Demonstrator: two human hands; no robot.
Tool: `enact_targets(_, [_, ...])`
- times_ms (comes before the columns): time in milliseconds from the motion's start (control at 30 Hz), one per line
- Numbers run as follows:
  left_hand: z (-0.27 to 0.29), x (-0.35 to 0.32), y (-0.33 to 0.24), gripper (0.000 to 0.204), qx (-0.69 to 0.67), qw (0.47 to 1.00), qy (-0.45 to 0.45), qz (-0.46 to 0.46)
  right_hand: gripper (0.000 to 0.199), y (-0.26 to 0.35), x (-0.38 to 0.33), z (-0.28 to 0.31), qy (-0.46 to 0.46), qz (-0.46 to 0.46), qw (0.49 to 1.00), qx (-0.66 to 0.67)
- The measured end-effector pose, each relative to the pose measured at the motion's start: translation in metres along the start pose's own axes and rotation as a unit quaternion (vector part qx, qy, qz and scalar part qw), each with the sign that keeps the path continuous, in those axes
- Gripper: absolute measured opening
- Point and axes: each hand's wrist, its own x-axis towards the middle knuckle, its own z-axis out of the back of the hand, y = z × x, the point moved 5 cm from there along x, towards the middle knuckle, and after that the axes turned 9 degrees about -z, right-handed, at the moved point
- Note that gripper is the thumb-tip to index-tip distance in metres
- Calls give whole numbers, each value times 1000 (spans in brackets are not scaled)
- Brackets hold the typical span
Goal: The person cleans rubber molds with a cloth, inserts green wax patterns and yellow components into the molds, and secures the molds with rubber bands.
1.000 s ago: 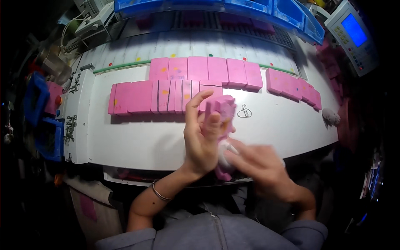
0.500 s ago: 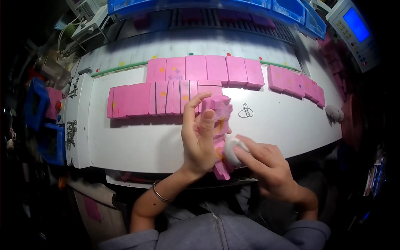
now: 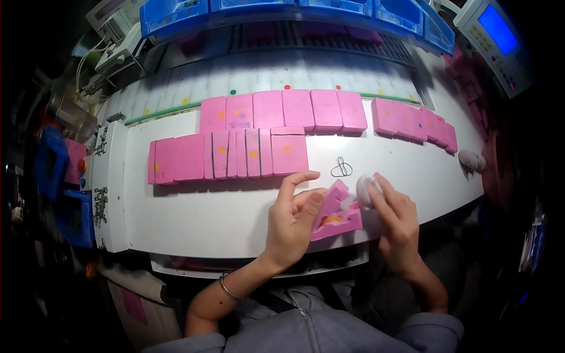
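My left hand (image 3: 292, 220) grips an opened pink block-shaped mould (image 3: 337, 216) that lies low on the white table (image 3: 194, 206) near its front edge; yellow shows inside the mould. My right hand (image 3: 395, 219) sits just right of the mould and holds a small whitish rounded piece (image 3: 364, 190) at its fingertips. Two rows of pink blocks lie behind: a near row (image 3: 229, 154) and a far row (image 3: 282, 110).
More pink blocks (image 3: 412, 120) lie at the right. A small grey lump (image 3: 471, 159) rests at the table's right edge. A wire clip shape (image 3: 341, 167) is on the table. Blue bins (image 3: 282, 12) line the back, with a device with a blue screen (image 3: 497, 35) at right.
The mould has come down from upright in front of me to lying open on the table. My right hand has moved up and right with the whitish piece.
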Motion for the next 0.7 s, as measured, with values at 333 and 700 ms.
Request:
enact_targets(333, [-10,-2,-5,45,-29,998,42,26,53,26,7,6,2,20,959,283])
enact_targets(700, [-11,-11,-5,53,37,994,99,17,48,15,16,-7,83,-68,906,409])
